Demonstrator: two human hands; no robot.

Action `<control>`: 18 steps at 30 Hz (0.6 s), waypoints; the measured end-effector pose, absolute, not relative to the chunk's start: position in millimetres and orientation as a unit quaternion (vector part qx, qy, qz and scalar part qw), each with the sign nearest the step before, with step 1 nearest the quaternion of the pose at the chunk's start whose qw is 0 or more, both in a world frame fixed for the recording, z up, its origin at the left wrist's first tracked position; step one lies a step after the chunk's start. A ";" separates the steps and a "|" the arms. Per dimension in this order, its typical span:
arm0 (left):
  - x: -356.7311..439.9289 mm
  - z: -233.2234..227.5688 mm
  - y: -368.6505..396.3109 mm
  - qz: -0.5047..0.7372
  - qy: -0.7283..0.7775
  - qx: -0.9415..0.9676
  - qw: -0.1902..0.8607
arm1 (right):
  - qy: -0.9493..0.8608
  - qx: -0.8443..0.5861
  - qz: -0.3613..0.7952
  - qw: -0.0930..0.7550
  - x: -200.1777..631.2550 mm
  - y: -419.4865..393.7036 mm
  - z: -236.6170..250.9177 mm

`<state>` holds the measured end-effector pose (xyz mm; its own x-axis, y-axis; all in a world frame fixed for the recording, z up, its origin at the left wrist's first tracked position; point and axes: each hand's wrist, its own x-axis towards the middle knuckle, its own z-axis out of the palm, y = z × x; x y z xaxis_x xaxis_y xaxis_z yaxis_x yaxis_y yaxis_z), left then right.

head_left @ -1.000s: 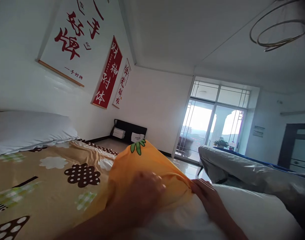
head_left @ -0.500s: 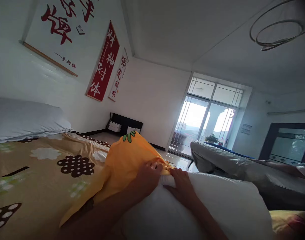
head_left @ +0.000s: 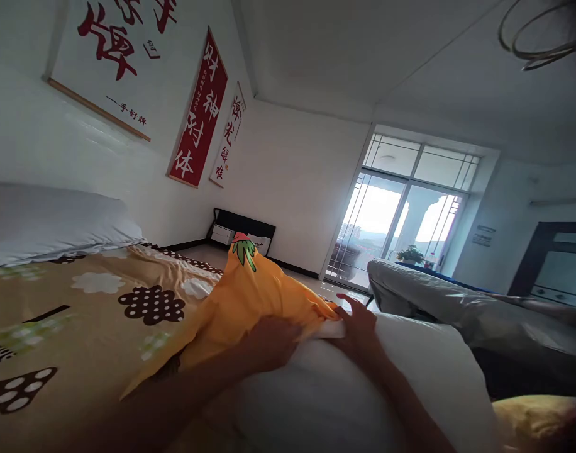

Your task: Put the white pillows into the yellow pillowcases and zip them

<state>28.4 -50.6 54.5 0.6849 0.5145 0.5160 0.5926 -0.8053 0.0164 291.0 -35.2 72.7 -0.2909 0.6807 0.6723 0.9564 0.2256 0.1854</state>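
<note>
An orange pillowcase (head_left: 264,289) printed with green leaves and a bit of red rises in a loose peak, its open edge bunched against a plump white pillow (head_left: 424,358). My left hand (head_left: 273,343), a little blurred, is closed on the pillowcase near that edge. My right hand (head_left: 361,324) grips the edge where orange cloth meets the white pillow, one finger sticking up. The thumb side of this hand is partly hidden. Only the near end of the pillow's corner shows between the hands.
A tan patterned sheet (head_left: 99,340) covers the bed on the left, with a grey-white pillow (head_left: 61,217) against the wall. Right of me stands a covered piece of furniture (head_left: 424,289). A yellow cloth item (head_left: 542,418) lies at lower right.
My left hand has shifted slightly left and down. My right hand has moved right with the pillowcase edge, one finger lifting. The peak shows more leaf print, and the view has turned slightly.
</note>
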 end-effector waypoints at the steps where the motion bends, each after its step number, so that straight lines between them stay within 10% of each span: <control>1: 18.4 59.7 -48.2 -0.261 -0.277 -0.920 0.088 | -0.760 -0.560 -0.244 0.221 295.1 -40.1 83.1; 7: -63.3 66.2 -21.1 -0.519 -0.415 -0.744 0.075 | -0.790 -0.572 0.059 0.214 306.3 -69.6 132.3; 18: -86.2 44.6 24.6 -0.567 -0.364 -0.668 -0.317 | -0.759 -0.451 -0.402 0.242 298.7 -58.1 138.5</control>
<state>-86.2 24.6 44.6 0.0922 0.8449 0.5269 0.1261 -0.5348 0.8355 298.7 -58.1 138.5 -0.4757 0.4896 0.7307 0.8796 0.2691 0.3923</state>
